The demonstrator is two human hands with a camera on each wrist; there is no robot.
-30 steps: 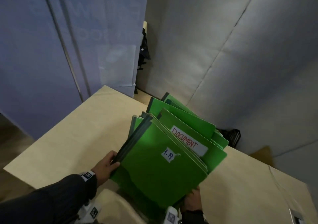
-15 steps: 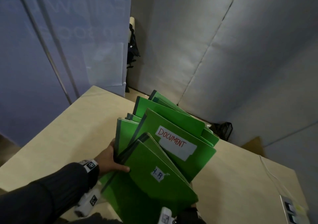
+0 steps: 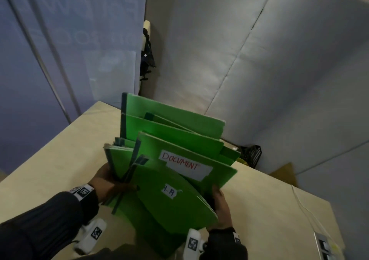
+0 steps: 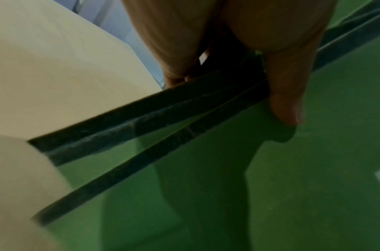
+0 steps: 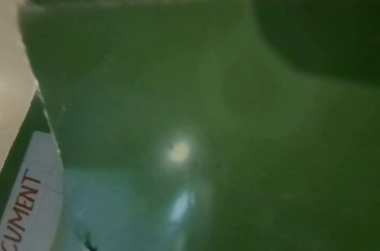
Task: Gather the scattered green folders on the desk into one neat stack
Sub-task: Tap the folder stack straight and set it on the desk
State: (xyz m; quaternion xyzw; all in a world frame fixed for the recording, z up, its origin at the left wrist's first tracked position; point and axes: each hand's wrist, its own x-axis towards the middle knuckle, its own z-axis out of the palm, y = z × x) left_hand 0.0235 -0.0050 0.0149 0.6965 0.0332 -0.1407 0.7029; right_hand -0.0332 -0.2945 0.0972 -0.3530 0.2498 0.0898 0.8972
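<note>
Several green folders stand fanned and tilted over the beige desk, held between both hands. The front one bears a white "H.R" label; the one behind bears a "DOCUMENT" label. My left hand grips the dark spines at the bundle's left edge; in the left wrist view its thumb presses on a green cover and the fingers curl behind the spines. My right hand holds the right edge, fingers behind the covers. The right wrist view is filled by a blurred green cover.
Grey padded panels and a blue partition close in the desk at the back. A black mesh holder sits at the desk's far edge. A white cable and a socket block lie at the right.
The folder bundle has been raised more upright and turned, the back folders now standing higher. My right hand has come into view on the right edge. The left hand stays on the spines.
</note>
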